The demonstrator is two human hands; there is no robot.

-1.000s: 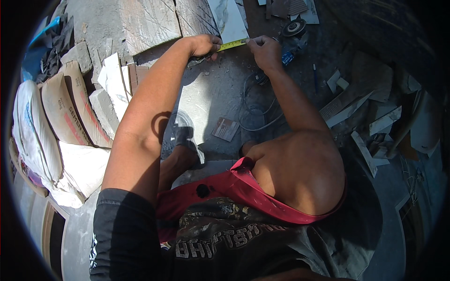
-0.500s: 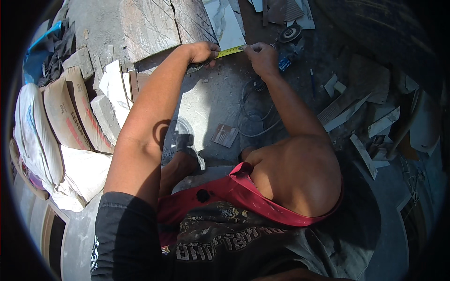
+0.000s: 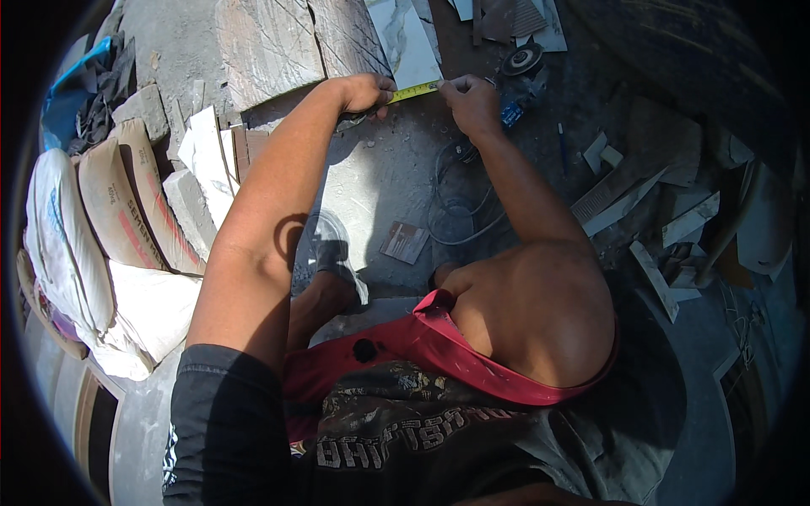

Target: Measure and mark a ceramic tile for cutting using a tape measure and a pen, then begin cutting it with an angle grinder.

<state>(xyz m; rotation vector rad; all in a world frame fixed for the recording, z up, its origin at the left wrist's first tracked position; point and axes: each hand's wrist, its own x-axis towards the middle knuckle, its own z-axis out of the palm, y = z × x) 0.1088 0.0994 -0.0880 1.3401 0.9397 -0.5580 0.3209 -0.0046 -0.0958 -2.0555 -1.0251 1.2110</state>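
A short length of yellow tape measure [image 3: 415, 91] is stretched across the near end of a white marbled tile [image 3: 413, 55]. My left hand [image 3: 364, 93] is closed around the tape's dark case, which the fingers mostly hide. At the other end, my right hand [image 3: 472, 103] pinches the tip of the tape by the tile's right corner. The tile lies on rough, scored stone-like slabs [image 3: 270, 51]. Just right of my right hand sits an angle grinder [image 3: 521, 61] with a blue body and a round disc.
A grey cable [image 3: 460, 243] loops over the floor beside my feet. A small brown tile piece [image 3: 404, 243] lies between them. Filled sacks [image 3: 110, 202] stand at the left. Tile offcuts [image 3: 692, 219] are scattered at the right, and a blue pen-like stick [image 3: 563, 148] lies nearer.
Almost nothing differs. Both hands keep the tape measure stretched at the tile's near edge, with only a very slight shift.
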